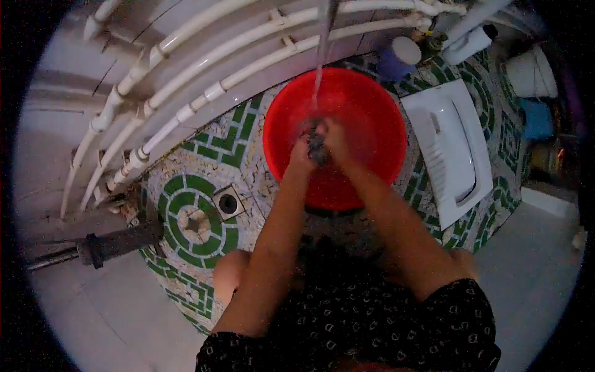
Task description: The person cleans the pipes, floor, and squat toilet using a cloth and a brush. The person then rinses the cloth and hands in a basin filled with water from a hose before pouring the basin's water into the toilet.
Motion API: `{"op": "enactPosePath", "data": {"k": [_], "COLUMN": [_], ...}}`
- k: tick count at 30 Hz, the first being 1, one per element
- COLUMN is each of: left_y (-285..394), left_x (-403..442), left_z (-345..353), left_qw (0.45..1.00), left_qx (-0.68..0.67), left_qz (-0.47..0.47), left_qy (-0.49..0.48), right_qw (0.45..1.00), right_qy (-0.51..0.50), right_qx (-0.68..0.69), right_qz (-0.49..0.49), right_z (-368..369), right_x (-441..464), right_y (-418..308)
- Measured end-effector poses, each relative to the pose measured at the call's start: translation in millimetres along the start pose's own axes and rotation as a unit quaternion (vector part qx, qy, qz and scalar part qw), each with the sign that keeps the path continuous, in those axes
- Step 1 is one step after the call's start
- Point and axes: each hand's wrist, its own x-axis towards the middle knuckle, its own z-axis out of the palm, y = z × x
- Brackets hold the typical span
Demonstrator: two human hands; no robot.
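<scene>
A stream of water [320, 74] falls from above into a large red basin [378, 167] on the floor. Over the basin, both my hands close round a small dark grey bundle [317, 144] that looks like wet cloth; its exact kind is too blurred to tell. My left hand [302, 152] grips it from the left side. From the right, my right hand [335, 139] holds the same bundle, with the water landing on or just above it.
Right of the basin lies a white squat toilet [455, 152]. A blue tub [400, 59], a white bottle [468, 45] and a white bucket [532, 73] stand beyond. White pipes [204, 62] line the wall at left. A floor drain [228, 203] is set in green-patterned tiles.
</scene>
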Motion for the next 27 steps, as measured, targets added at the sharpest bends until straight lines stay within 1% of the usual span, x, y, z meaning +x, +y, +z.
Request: {"op": "enactPosePath", "data": {"k": [1,2,3,4,6,7,8,9,10,11,12,13,14,16,18,20,21,22,24,25,26,27], "left_y": [0,-1,3,13,23,28,28,28,27,29,31,32,30,27,22,22,26,31,31,31,32,33], "left_x": [-3,-9,-23,-33,-47,-55,-53,-50,-42,-35,-29,-22,-15,-5,8,9,-4,-4,-27,-30,-33,-27], "left_z": [7,10,12,11,6,4,2,-4,-12,-20,-28,-39,-40,-38,-36,-41,-43,-60,-26,-24,-23,-46], "left_qw": [1.000,1.000,0.997,0.989,0.995,0.994,0.993,0.993,0.993,0.993,0.994,0.994,0.994,0.996,0.997,0.997,0.995,0.980,0.972,0.980,0.985,0.988], "left_qx": [-0.007,-0.004,0.006,0.014,0.075,0.105,0.117,0.119,0.117,0.114,0.109,0.107,0.104,0.093,0.077,0.069,0.098,0.170,0.163,0.158,0.151,0.140], "left_qz": [0.000,-0.002,0.010,0.026,0.004,-0.004,-0.015,-0.016,-0.018,-0.015,-0.011,-0.008,-0.009,-0.007,-0.006,-0.008,-0.015,-0.021,-0.051,-0.029,-0.008,0.049], "left_qy": [-0.006,0.007,0.076,0.141,0.073,0.038,0.013,0.006,0.008,0.011,0.012,0.011,0.005,-0.005,-0.017,-0.021,0.012,0.097,0.161,0.121,0.081,-0.034], "right_qw": [0.997,0.981,0.953,0.953,0.966,0.989,0.990,0.960,0.920,0.966,0.990,0.996,0.994,0.973,0.981,0.975,0.949,0.910,0.940,0.957,0.973,0.984], "right_qy": [0.017,0.053,0.086,0.098,0.118,0.102,0.071,0.039,0.017,-0.022,-0.063,-0.071,-0.073,0.022,0.113,0.099,0.190,0.278,0.266,0.249,0.211,0.171], "right_qx": [-0.063,-0.157,-0.248,-0.245,-0.192,-0.063,0.110,0.277,0.392,0.257,0.116,0.054,-0.012,-0.130,-0.121,-0.197,-0.246,-0.294,-0.184,-0.116,-0.069,-0.034], "right_qz": [0.042,0.096,0.152,0.151,0.127,0.086,0.053,0.030,0.026,0.033,0.043,-0.021,-0.083,-0.189,-0.097,-0.005,0.046,0.090,0.104,0.094,0.065,0.037], "right_z": [-18,-39,-56,-58,-36,-11,24,57,84,69,52,51,53,45,3,-22,-22,-13,19,35,48,53], "right_x": [16,18,15,7,-1,-2,-9,-19,-34,-51,-67,-81,-90,-68,-39,-18,-27,-34,-49,-56,-63,-71], "right_y": [31,25,19,19,41,57,63,60,38,-29,-82,-102,-107,-69,-30,26,25,26,6,-9,-30,-60]}}
